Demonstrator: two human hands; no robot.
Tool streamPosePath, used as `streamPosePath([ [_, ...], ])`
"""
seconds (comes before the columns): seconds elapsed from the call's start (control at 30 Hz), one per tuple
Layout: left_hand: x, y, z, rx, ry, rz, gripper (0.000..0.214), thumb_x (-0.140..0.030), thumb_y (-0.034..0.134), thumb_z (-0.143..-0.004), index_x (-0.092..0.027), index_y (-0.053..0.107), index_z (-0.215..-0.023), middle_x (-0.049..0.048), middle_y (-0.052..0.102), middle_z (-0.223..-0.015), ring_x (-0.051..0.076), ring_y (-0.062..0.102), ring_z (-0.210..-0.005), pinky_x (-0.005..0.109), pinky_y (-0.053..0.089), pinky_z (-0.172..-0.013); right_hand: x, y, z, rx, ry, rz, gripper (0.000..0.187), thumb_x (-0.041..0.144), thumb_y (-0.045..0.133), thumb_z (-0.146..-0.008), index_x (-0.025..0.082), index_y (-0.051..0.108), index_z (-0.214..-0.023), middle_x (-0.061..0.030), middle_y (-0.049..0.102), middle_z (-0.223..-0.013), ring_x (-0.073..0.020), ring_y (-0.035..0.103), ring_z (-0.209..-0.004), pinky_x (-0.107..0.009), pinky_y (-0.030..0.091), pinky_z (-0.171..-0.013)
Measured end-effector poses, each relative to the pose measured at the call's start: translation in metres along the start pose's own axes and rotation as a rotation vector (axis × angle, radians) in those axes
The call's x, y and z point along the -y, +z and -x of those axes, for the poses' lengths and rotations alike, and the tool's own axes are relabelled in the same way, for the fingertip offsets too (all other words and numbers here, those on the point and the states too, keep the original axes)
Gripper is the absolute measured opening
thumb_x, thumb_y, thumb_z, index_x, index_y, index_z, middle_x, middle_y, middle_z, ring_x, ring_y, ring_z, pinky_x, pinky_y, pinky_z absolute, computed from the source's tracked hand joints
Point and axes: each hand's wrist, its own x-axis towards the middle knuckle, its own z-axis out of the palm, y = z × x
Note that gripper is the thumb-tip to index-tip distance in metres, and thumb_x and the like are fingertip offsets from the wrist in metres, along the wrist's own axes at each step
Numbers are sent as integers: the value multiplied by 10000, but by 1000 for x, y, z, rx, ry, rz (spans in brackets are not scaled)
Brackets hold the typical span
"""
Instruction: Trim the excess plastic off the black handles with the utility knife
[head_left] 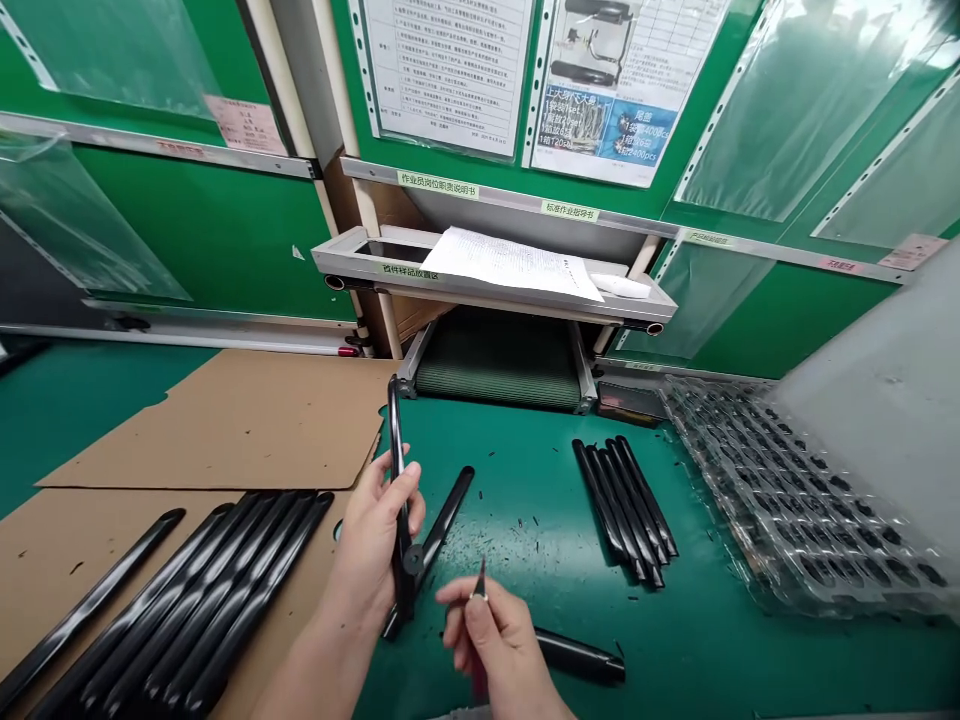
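My left hand is closed around a long glossy black plastic strip, held upright and slightly tilted, with a small round tab near its lower end. Just to the right, my right hand grips a small knife; its narrow pointed blade sticks up past the thumb, apart from the strip. Most of the knife's handle is hidden by the fingers. Behind the held strip, another black strip lies on the green table. A further black piece lies partly behind my right hand.
Several black strips lie side by side on cardboard at the left. A smaller bunch rests on the right. Clear plastic trays stand at far right. A conveyor belt ends under a shelf. Black shavings dot the table.
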Motion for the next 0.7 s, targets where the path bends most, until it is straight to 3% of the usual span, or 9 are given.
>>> streamPosePath([
  [0.07,2,1,4,19,-23,-18,388,-413,759,-799,-243,585,-1101,-103,416,-477,73,325,-414,143,265,-378,15,-2,-4,-34,-234,403,543,656,405,-989,208,699,-1073,-31,594,-764,-146,515,-649,-268,347,-594],
  [0.13,3,1,7,32,-39,-8,403,-413,767,-788,-243,573,-1098,-111,393,-461,74,307,-408,144,253,-373,30,-3,-9,-44,-431,731,542,623,345,-1020,219,703,-982,-28,609,-763,-156,531,-674,-283,317,-599],
  [0.27,4,1,14,48,-50,10,430,-412,782,-761,-228,567,-1085,-112,403,-440,70,293,-386,146,244,-362,39,1,-20,-95,-698,1057,757,844,246,-900,193,596,-738,-17,566,-675,-153,503,-602,-305,245,-536],
  [0.43,2,0,26,23,-94,75,472,-395,819,-706,-215,573,-1066,-124,390,-444,64,293,-371,148,259,-350,31,7,-23,-135,-829,1154,818,909,169,-839,201,464,-553,10,449,-532,-118,401,-483,-313,156,-501],
  [0.7,5,-8,40,-90,-89,224,428,-297,853,-662,-205,596,-992,-110,430,-551,45,314,-397,145,268,-348,24,11,-6,-160,-770,1077,798,868,209,-883,194,478,-550,19,440,-509,-106,396,-476,-312,165,-506],
])
